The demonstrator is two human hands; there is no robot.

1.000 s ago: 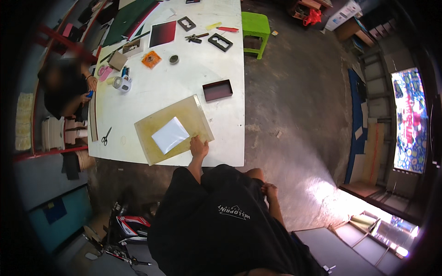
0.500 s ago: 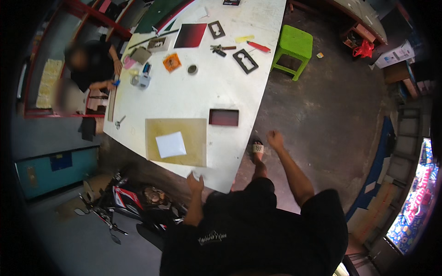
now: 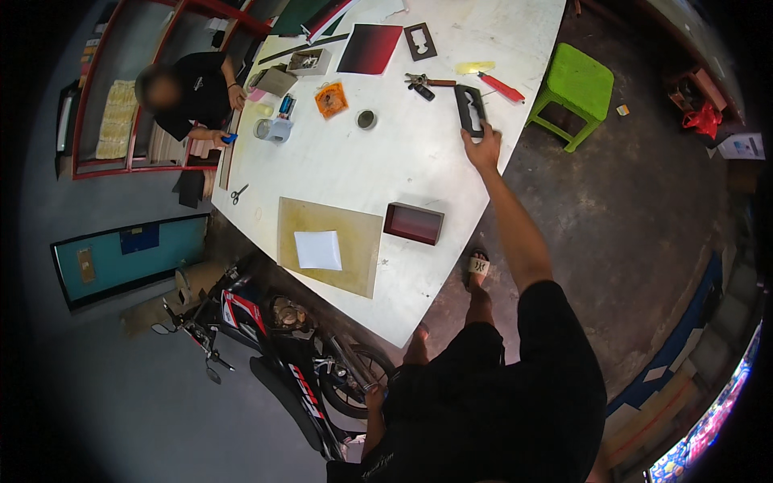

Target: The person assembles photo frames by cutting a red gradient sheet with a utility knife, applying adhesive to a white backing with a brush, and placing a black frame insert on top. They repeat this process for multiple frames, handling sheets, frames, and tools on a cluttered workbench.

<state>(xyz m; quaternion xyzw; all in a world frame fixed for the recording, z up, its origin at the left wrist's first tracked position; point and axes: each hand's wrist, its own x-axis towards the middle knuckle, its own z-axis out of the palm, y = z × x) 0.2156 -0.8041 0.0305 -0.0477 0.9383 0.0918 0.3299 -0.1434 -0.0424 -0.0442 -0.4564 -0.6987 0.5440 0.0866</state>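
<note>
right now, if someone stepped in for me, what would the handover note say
Right hand: stretched out across the white table, fingers on the near end of the black rectangular frame; grip not clear.
Left hand: down by the body, hidden.
Nearby: dark red tray, yellowish mat with a white sheet on it, red cutter beyond the frame.
Done: frame reached.
Left: frame not yet lifted off the table.

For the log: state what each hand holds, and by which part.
The right hand rests on the near end of the black frame on the white table; a closed grip cannot be told. The left hand is hidden.
</note>
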